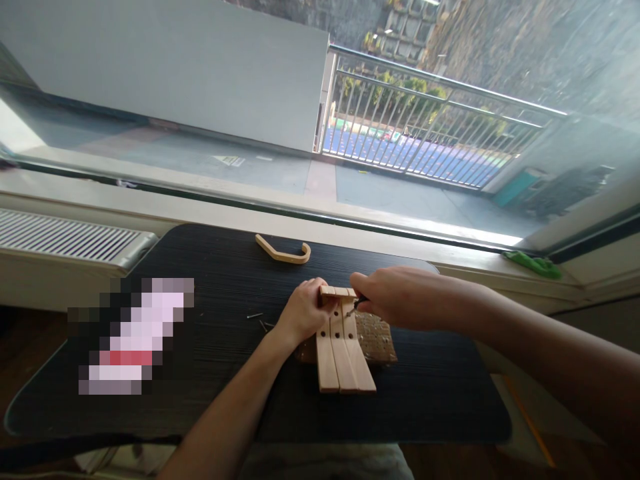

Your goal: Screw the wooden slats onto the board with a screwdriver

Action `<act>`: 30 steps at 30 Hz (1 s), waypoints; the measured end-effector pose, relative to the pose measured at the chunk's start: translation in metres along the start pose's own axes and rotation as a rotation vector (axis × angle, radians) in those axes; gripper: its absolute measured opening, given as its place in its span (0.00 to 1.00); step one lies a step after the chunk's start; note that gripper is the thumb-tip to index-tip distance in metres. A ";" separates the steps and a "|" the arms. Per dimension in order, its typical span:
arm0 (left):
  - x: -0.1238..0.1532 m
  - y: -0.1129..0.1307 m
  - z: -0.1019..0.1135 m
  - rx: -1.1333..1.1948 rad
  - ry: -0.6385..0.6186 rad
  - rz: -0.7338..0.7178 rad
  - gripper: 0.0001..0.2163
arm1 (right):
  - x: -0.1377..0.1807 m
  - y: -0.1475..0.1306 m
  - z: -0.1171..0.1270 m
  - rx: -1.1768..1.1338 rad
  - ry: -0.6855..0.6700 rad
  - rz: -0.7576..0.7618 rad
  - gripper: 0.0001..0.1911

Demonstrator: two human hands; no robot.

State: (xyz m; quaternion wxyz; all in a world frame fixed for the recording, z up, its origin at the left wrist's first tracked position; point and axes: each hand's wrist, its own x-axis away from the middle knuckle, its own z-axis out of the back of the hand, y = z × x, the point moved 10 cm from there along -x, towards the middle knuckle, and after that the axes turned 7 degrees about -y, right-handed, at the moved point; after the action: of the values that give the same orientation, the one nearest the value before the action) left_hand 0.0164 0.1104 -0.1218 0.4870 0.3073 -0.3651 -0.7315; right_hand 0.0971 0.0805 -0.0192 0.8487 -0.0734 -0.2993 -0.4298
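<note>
A pale wooden piece made of three slats (345, 370) lies near the middle of the black table, with several dark holes and a crosswise end at its far side. My left hand (306, 308) is closed around its far left edge, steadying the end. From the right, my right hand (387, 293) is closed on a screwdriver (357, 304). Most of its dark handle is hidden in the fist, and its tip meets the right slat by a hole. Beneath the slats is a brown, bumpy pad (377, 340).
A curved wooden hook-shaped part (285, 256) lies at the table's far side. Several loose screws (255, 315) are left of my left hand. A pixelated item (143, 327) covers the left of the black table (215, 393). A green cloth (534, 264) rests on the windowsill.
</note>
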 end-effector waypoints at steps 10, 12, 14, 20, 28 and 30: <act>0.001 0.002 0.000 -0.023 0.000 -0.011 0.08 | -0.004 0.004 0.002 0.027 0.026 -0.036 0.13; 0.000 0.001 0.000 -0.034 0.003 -0.013 0.09 | -0.006 0.004 0.001 0.054 0.011 -0.046 0.15; 0.000 0.001 0.000 -0.039 0.005 -0.017 0.09 | -0.008 0.005 0.000 0.071 -0.009 -0.053 0.17; 0.000 0.000 -0.001 -0.043 0.002 -0.013 0.10 | -0.011 0.004 0.001 0.101 0.007 -0.064 0.20; 0.000 0.001 0.001 -0.048 -0.001 0.002 0.08 | -0.013 -0.008 0.006 0.188 -0.033 -0.033 0.20; 0.000 0.001 0.001 -0.041 0.000 0.004 0.08 | -0.014 -0.011 0.007 0.213 -0.037 -0.018 0.19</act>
State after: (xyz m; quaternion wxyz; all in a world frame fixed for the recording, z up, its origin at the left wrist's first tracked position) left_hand 0.0163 0.1100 -0.1205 0.4947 0.2964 -0.3508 -0.7378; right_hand 0.0791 0.0861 -0.0235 0.8421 0.0117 -0.3596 -0.4018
